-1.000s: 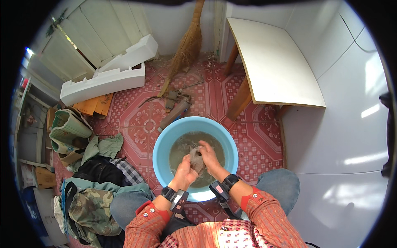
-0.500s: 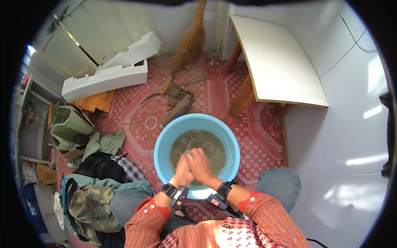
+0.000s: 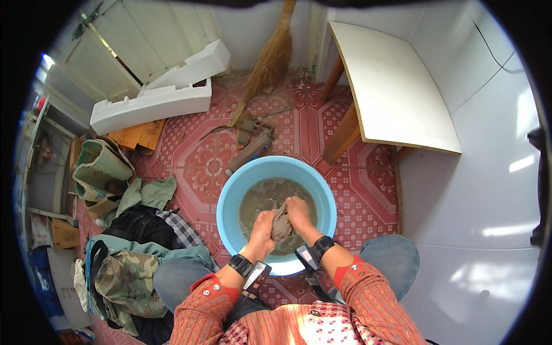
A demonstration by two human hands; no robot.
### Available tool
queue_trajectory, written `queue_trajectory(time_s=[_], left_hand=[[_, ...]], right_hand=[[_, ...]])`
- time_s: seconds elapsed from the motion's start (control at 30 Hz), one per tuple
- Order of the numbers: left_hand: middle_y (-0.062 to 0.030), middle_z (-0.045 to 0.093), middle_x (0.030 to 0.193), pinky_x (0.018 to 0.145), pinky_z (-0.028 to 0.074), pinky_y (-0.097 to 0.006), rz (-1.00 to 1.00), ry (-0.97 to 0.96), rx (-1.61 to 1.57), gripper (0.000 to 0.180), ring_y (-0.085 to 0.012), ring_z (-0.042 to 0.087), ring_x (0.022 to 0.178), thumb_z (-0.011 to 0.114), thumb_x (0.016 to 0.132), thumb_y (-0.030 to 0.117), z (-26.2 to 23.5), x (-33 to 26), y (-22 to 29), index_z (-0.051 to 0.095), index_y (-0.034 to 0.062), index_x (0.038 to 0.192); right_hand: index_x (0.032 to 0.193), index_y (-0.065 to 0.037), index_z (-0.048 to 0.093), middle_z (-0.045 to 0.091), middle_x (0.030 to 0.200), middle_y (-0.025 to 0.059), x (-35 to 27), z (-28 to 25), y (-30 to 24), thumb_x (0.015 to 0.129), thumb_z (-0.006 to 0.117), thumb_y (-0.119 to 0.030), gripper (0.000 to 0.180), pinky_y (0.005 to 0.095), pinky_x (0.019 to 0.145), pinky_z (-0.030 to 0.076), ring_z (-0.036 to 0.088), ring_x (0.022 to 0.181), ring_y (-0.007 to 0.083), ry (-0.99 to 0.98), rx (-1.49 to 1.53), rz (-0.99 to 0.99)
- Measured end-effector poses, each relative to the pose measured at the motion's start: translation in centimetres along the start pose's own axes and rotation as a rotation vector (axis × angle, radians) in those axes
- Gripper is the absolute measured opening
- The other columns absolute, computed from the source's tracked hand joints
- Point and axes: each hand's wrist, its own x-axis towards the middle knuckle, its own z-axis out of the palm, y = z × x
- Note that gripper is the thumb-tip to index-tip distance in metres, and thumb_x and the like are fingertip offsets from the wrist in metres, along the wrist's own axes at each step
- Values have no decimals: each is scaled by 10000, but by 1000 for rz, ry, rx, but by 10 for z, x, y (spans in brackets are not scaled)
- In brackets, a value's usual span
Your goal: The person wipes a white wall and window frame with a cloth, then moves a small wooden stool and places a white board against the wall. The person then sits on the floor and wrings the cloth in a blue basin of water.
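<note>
A wet greyish-brown cloth (image 3: 281, 226) hangs bunched between my hands, over the murky water in a light blue basin (image 3: 227, 204). My left hand (image 3: 262, 228) is closed on the cloth's left side. On its upper right side my right hand (image 3: 298, 213) grips it, fingers curled in. The cloth's lower part droops close to the water; whether it touches I cannot tell. Both wrists carry black straps with small devices, just above the basin's near rim.
Clothes (image 3: 138, 230) lie heaped at the left, beside a green-white bag (image 3: 100, 167). Behind the basin are a brush-like object (image 3: 251, 152), a straw broom (image 3: 270, 63) and white foam pieces (image 3: 152, 109). A white-topped table (image 3: 397, 86) stands at the right, against the wall.
My hands were pressed together low in the basin. Now they are apart, with the cloth showing between them. The view has shifted slightly.
</note>
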Motion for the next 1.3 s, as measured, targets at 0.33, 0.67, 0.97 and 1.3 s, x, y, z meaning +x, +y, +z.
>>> queue_trajectory(time_s=[0.33, 0.67, 0.97, 1.3], left_hand=[[-117, 384, 1481, 1077, 266, -389, 197, 372, 97, 630, -217, 366, 1315, 556, 906, 160, -31, 11, 50, 344, 159, 1499], [-93, 376, 1504, 1100, 224, -426, 138, 291, 121, 635, -258, 332, 1398, 554, 921, 263, -41, 8, 54, 326, 155, 1504], [-99, 343, 1539, 1075, 276, -457, -27, 230, 100, 605, -272, 341, 1405, 523, 959, 299, -46, 11, 44, 319, 105, 1495], [-227, 181, 1587, 1100, 264, -697, -552, -134, -257, 1056, -438, 238, 1446, 221, 853, 839, -21, 7, 15, 174, 39, 1540]], right_hand=[[1219, -83, 599, 522, 1369, 163, 23, -14, 31, 924, 540, -45, 303, 414, 965, 460, 548, 1201, 360, 20, -264, 76], [1483, -313, 407, 303, 1564, 87, -32, 18, 10, 880, 629, -104, 676, 785, 1053, 240, 246, 1461, 359, -970, -1080, -247], [1363, -125, 531, 574, 1339, 194, -17, 16, 33, 885, 587, -105, 481, 479, 960, 479, 574, 1207, 371, -811, -928, -42], [1225, 5, 598, 664, 1128, 103, -8, -49, -87, 829, 636, -139, 423, 323, 899, 500, 634, 1017, 187, -674, 529, 90]])
